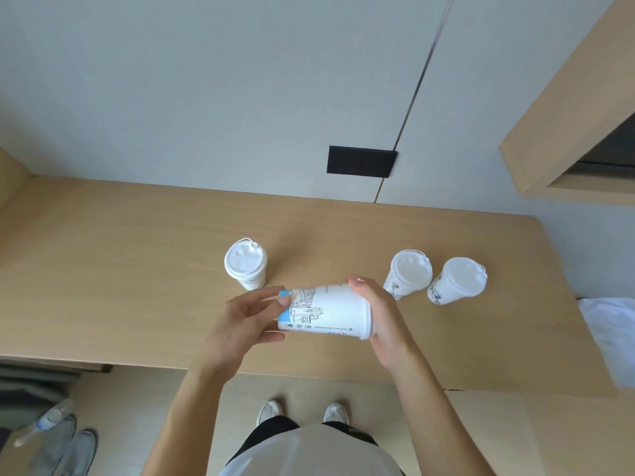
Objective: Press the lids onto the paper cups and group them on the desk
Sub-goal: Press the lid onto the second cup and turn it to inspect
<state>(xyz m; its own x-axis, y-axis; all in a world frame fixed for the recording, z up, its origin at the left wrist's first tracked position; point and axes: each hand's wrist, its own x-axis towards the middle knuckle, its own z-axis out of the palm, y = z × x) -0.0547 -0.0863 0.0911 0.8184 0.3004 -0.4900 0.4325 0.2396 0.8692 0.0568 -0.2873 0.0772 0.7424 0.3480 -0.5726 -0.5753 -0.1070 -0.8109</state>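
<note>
Cup point(326, 312) held sideways above surface point(137, 269) — left hand point(240, 324) fingers clamp base, right hand point(378, 310) fingers clamp lidded end.

We are losing the held cup's point(326, 312) mouth behind the right hand point(379, 312); the white cloth point(610, 333) is running off the right edge.

A black rectangular wall plate point(361, 161) sits on the pale wall just above the desk's far edge, beside a thin dark vertical seam point(421, 80). A wooden cabinet point(563, 108) juts in at the upper right. White cloth point(608, 334) lies at the desk's right edge. On the floor — below the near left corner — lie a clear plastic bottle point(46, 420) and grey shoes point(74, 448).
</note>
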